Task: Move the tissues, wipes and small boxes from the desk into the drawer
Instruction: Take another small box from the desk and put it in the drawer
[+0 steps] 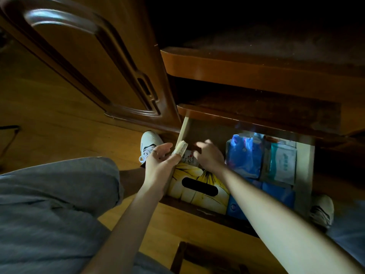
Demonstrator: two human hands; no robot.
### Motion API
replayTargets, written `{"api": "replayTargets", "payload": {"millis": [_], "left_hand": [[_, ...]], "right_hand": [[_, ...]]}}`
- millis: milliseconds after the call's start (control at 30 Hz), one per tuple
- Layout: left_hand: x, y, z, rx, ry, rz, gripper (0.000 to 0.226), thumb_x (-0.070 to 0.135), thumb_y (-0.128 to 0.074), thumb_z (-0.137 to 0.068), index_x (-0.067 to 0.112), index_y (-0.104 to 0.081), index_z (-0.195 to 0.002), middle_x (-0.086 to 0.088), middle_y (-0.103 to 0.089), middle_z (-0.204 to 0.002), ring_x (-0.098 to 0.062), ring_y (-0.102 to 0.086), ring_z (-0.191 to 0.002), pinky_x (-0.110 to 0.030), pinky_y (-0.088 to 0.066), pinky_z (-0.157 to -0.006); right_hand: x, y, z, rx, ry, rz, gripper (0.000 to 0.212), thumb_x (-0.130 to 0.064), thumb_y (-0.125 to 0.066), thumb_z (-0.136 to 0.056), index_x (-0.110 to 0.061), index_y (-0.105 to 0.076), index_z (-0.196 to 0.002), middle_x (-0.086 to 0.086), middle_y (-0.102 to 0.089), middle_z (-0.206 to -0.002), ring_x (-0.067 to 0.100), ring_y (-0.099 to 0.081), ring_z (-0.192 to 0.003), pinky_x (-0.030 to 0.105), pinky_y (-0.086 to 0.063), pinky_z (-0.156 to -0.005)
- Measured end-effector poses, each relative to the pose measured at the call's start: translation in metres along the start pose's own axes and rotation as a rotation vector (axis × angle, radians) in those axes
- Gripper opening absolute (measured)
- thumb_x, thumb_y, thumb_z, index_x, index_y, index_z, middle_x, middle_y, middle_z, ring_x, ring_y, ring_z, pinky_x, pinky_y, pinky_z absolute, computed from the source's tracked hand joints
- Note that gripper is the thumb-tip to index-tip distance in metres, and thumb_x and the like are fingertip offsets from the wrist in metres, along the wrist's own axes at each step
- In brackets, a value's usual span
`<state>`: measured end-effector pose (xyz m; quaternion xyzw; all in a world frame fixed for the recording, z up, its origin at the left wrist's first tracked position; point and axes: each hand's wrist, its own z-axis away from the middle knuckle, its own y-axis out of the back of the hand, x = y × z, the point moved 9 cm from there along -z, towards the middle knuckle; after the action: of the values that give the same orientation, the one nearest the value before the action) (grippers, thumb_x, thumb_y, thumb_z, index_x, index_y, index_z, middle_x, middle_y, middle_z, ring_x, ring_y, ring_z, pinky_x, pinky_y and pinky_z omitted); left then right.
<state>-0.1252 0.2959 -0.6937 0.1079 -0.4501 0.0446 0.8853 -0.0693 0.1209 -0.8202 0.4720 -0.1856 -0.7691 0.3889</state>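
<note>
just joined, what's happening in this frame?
A person crouches over an open drawer low in a wooden desk. The left hand rests at the drawer's left wall, its thumb tip wrapped in a bandage. The right hand reaches into the back left, over a small white box; it is blurred, so its grip can't be told. Already inside: a yellow tissue box, blue tissue packs and a wipes pack.

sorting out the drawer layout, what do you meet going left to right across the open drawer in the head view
yellow tissue box → blue tissue packs → white-and-teal wipes pack → drawer's right wall
</note>
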Motion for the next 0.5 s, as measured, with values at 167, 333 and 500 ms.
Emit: {"api": "replayTargets", "payload": {"millis": [167,333,500], "left_hand": [[-0.021,-0.007,-0.003,0.03,0.191,0.267,0.011,0.017,-0.066,-0.095,0.014,-0.068,-0.106,-0.013,-0.064,-0.114,-0.024,-0.067,-0.104,-0.034,-0.062,-0.076],[-0.017,-0.014,-0.008,-0.018,0.052,0.062,0.026,0.036,-0.061,-0.098,0.011,-0.066,-0.094,-0.011,-0.068,-0.094,-0.01,-0.074,-0.075,-0.028,-0.06,-0.058],[-0.022,-0.028,-0.009,-0.075,-0.018,-0.065,0.02,0.02,-0.073,-0.09,0.013,-0.064,-0.106,-0.013,-0.072,-0.106,-0.017,-0.074,-0.085,-0.029,-0.061,-0.068]], "right_hand": [[-0.022,0.021,0.028,-0.15,0.068,-0.722,0.032,-0.044,-0.051,-0.101,-0.041,-0.067,-0.128,-0.01,-0.064,-0.133,0.013,-0.06,-0.117,0.029,-0.051,-0.088],[-0.036,0.036,0.05,-0.248,0.17,-0.683,0.034,-0.054,-0.06,-0.095,-0.038,-0.071,-0.123,-0.01,-0.064,-0.125,0.015,-0.053,-0.121,0.034,-0.05,-0.096],[-0.019,0.051,0.059,-0.177,0.138,-0.754,0.021,-0.034,-0.071,-0.094,-0.03,-0.074,-0.115,-0.011,-0.072,-0.106,0.004,-0.063,-0.095,0.01,-0.048,-0.063]]}}
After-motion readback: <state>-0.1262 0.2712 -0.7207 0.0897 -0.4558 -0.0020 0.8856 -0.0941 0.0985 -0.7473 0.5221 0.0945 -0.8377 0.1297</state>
